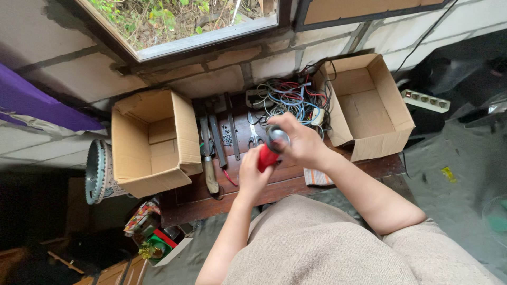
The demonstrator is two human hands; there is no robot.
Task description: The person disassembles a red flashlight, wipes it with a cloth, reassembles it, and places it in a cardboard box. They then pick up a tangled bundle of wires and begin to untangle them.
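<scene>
I see two brown cardboard boxes on my desk (296, 182). The left box (150, 142) is open and tipped on its side. The right box (367, 105) is open too. A small colourful packet (141, 215) lies on the floor below the desk.

Looks like home workshop corner: bare block wall (63, 74), wooden bench (285, 179) with hand tools (216, 140), wire tangle (290, 97), cardboard boxes (153, 142).

A single head-worn view looks steeply down from above the person's lap, facing the grey block wall (63, 74) and window. The dark wooden bench (274, 184) sits mid-frame at arm's length, its far edge against the wall.
</scene>
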